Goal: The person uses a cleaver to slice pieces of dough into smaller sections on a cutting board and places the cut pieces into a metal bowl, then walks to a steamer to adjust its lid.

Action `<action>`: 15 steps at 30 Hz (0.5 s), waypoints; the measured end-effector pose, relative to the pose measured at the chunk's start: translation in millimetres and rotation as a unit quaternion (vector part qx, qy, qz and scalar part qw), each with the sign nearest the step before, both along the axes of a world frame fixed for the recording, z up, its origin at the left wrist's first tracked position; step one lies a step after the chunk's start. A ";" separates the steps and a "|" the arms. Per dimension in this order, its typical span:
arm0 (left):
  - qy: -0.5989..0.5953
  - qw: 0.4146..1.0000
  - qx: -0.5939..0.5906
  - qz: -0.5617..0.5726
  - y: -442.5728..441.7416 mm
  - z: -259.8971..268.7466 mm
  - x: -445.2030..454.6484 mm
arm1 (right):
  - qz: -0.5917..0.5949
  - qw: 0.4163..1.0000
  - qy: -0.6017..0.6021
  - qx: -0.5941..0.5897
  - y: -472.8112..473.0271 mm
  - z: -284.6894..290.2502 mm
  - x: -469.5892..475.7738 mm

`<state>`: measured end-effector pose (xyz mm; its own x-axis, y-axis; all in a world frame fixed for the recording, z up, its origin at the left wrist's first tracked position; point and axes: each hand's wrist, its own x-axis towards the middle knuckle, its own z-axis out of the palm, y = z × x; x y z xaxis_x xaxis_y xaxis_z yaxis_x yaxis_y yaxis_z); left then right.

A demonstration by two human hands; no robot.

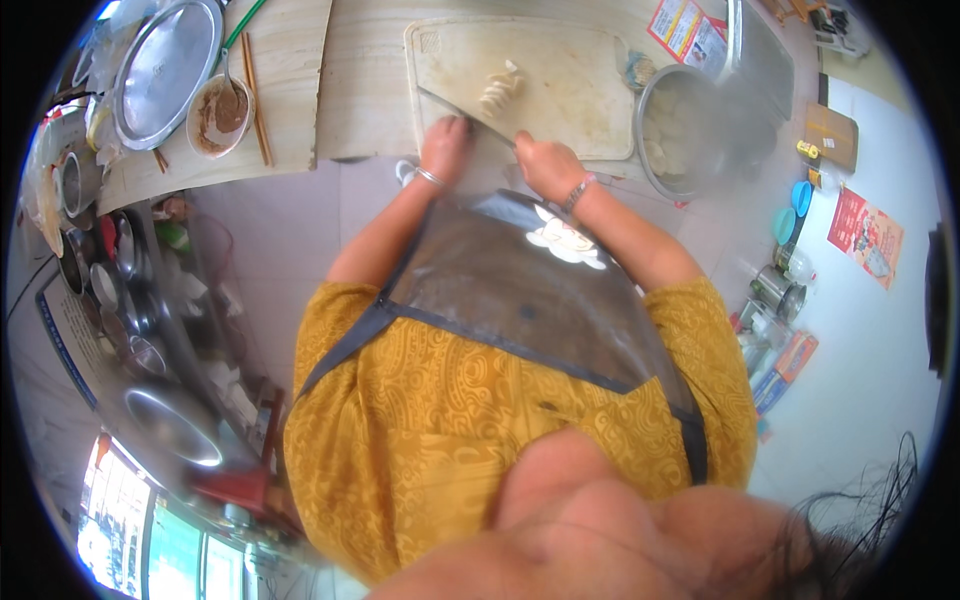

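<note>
My right hand [549,166] is closed around the handle of a kitchen knife [444,100], whose blade slants up and left over the pale cutting board [570,124]. At the board's near edge, my left hand [448,150] has its fingers curled close against the blade. Whether anything is pinched under those fingers is hidden. Just beyond the blade lies a short row of pale sliced food [500,91], its slices leaning on each other. To the right of the board stands a metal bowl [642,127] holding several pale pieces, partly blurred by haze.
On the left of the table are a bowl of brown paste [217,120] with a spoon, wooden chopsticks [257,101] and a round metal tray [169,71]. A scrubbing pad [639,70] sits by the board's right edge. Left behind me is a counter with pans [172,427].
</note>
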<state>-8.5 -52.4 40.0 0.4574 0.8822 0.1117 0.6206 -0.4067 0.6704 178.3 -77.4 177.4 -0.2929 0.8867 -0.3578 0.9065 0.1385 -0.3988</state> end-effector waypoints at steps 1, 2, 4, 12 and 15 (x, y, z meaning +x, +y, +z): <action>0.003 1.000 -0.002 0.002 -0.6 -0.7 1.7 | 0.010 1.000 -0.004 0.004 -0.9 -7.2 2.0; 0.002 1.000 0.001 0.004 -0.6 -1.7 3.0 | 0.020 1.000 -0.009 0.009 -1.0 -12.9 3.6; 0.000 1.000 0.005 0.007 -2.6 -5.0 3.9 | 0.030 0.999 -0.012 -0.011 0.8 -18.3 1.7; 0.035 0.999 0.011 0.019 4.7 -1.9 4.9 | 0.002 0.999 0.032 0.043 7.0 -28.1 3.9; 0.014 1.000 0.001 0.021 7.2 -11.1 3.3 | -0.003 0.999 0.026 0.042 7.0 -10.6 1.9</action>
<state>-5.3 -45.2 28.8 0.4232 0.9004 0.1014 0.6551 -0.3813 0.6523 180.2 -70.4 166.8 -0.3042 0.9149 -0.2655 0.8854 0.1687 -0.4331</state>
